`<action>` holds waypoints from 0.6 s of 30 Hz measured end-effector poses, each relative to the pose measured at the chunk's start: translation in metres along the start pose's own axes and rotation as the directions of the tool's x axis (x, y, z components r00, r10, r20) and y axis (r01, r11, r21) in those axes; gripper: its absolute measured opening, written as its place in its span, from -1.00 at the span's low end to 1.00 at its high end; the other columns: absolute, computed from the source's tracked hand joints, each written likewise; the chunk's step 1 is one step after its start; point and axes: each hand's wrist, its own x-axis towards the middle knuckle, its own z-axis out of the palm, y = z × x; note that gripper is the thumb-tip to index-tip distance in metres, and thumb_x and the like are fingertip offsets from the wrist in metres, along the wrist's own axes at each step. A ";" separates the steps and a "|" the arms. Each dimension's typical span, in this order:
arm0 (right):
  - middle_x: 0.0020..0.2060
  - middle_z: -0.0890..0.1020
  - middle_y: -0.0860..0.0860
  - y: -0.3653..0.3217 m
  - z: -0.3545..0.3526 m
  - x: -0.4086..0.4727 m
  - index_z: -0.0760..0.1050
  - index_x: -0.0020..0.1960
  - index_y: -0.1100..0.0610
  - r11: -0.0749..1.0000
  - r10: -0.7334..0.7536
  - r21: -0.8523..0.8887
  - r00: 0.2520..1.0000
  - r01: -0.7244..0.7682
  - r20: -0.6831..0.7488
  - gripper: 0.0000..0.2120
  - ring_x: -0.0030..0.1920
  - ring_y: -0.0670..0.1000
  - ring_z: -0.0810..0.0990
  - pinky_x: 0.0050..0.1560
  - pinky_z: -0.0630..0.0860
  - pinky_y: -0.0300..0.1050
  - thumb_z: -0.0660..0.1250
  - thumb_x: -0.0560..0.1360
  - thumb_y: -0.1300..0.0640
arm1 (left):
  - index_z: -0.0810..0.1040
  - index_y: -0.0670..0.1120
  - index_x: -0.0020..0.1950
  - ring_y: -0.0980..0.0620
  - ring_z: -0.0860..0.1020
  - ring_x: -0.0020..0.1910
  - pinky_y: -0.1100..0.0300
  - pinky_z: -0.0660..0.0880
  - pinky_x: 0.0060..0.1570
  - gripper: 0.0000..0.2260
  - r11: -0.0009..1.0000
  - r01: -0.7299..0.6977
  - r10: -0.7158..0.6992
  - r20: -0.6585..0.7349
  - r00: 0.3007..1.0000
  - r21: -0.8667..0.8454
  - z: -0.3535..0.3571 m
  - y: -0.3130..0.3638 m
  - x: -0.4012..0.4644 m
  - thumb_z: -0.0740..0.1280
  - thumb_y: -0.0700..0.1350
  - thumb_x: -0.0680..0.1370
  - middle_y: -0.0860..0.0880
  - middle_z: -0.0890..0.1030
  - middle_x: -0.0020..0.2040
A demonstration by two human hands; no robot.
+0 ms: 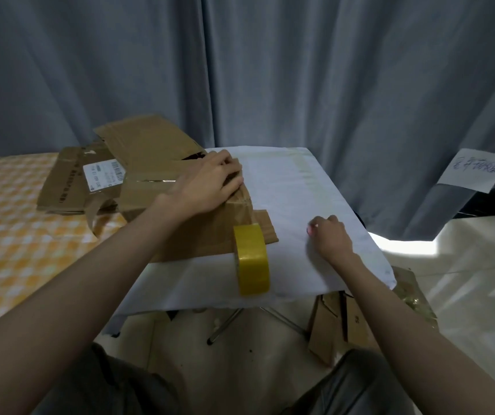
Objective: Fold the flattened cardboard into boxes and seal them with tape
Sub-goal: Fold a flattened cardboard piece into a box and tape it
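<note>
The left hand point(210, 182) presses the cardboard box point(192, 223) at the counter's point(300, 187) left side. The yellow tape roll point(252, 259) stands between the hands, nearer the right hand point(328, 236), which pinches something small and pink.

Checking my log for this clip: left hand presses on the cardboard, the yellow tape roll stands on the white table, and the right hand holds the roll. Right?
Not quite. In the head view the right hand is apart from the tape roll, resting curled on the table. The left hand does press on the cardboard.
</note>
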 end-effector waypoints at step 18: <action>0.06 0.63 -0.03 -0.100 -0.066 -0.055 0.57 0.17 0.12 0.507 -0.608 0.596 0.748 0.623 -0.264 -0.80 0.09 0.00 0.61 0.05 0.61 0.06 0.42 0.55 0.14 | 0.52 -0.01 0.17 0.13 0.45 0.15 0.25 0.40 0.11 -0.86 0.922 0.208 -0.249 -0.088 0.965 -0.327 -0.023 0.011 -0.035 0.29 -0.11 0.62 0.08 0.52 0.16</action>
